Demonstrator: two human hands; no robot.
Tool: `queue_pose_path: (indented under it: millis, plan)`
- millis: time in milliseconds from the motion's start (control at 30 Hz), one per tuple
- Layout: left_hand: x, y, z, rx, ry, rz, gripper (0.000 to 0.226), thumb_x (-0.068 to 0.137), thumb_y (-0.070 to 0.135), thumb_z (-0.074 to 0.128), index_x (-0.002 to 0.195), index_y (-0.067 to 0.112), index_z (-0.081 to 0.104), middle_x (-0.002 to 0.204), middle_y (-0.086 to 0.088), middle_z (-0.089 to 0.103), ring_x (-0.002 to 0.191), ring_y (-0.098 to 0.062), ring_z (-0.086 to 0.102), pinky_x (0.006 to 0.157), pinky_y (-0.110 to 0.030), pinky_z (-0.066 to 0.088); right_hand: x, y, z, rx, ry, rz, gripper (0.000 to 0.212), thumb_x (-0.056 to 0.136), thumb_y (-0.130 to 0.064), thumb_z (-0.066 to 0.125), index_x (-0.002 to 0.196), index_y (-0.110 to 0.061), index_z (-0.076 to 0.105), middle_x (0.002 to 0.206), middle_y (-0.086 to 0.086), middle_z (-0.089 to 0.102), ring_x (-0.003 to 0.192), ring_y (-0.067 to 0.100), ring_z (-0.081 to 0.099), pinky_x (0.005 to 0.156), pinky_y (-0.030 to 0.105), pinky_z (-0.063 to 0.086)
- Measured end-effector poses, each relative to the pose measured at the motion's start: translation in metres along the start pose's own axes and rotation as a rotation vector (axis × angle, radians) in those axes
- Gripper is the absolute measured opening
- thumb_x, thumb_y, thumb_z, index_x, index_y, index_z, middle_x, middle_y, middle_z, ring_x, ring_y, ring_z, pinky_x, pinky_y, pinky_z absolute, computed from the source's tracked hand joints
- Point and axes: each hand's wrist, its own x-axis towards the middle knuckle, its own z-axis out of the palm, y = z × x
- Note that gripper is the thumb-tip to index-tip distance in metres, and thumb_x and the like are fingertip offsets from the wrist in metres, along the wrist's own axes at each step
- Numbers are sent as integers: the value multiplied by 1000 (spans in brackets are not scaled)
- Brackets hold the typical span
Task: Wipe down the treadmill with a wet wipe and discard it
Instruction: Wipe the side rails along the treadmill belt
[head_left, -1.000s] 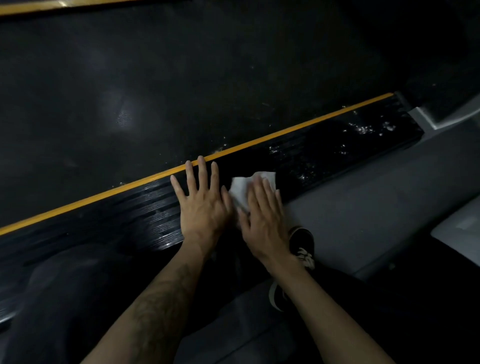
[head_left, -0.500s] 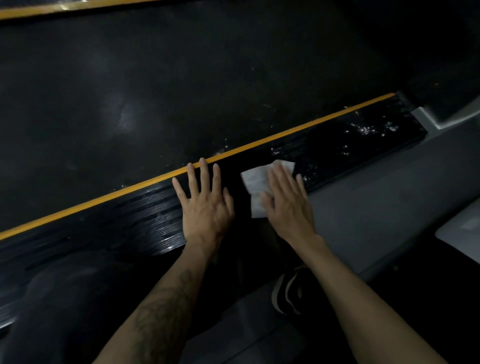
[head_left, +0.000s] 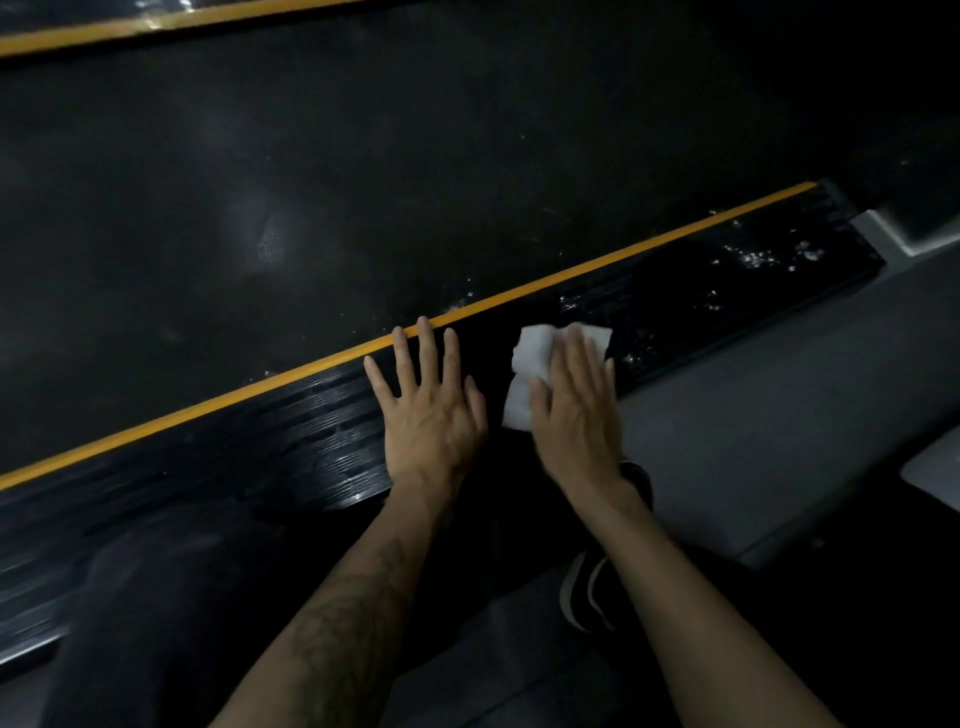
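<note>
The dim light hides most detail, and the right hand (head_left: 577, 410) covers much of the white wet wipe (head_left: 535, 364), so only its crumpled left side and top edge show. That hand lies flat, fingers straight, pressing the wipe onto the ribbed black side rail (head_left: 291, 436) of the treadmill, just below the yellow stripe (head_left: 597, 265). The left hand (head_left: 428, 410) rests spread and flat on the rail beside it, holding nothing. The rail glistens wet with pale specks farther right. No writing is legible.
</note>
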Motion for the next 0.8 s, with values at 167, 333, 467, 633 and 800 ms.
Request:
queue_pose_path:
  millis: [167,333,467,633,800]
  plan:
    - [0,1,2,3,13,0,73,99,49,0,165,21,6,173,-7,-10,157,-31,-19,123,-64,-11,-4,5,4,-24,-44,-234,61,107,-36,26,158,-3,34,167,13,27,156,26,23,128,47,15]
    - [0,2,0,5,2,-7,72,98,48,1,165,21,6,173,-6,-10,157,-31,-19,123,-64,-12,6,-5,2,8,3,10,66,105,-37,20,158,0,32,167,19,24,156,29,20,128,48,15]
    - [1,1,0,10,-18,-8,73,99,50,-4,165,21,0,172,-6,-16,156,-30,-23,123,-64,-10,-8,-10,9,11,-26,-231,61,105,-35,32,155,-1,38,163,19,33,153,31,28,126,47,20]
    - [1,1,2,3,19,-13,71,99,48,3,165,21,8,173,-6,-7,158,-31,-17,123,-64,-10,26,9,-8,-36,-45,-64,69,104,-43,16,160,-4,29,168,15,22,157,26,17,128,45,9]
    - [1,1,2,7,5,-4,71,100,49,0,165,22,5,173,-6,-10,157,-31,-19,123,-64,-9,4,-10,3,-12,-56,-242,61,104,-33,31,152,3,41,160,24,36,151,36,32,124,49,26]
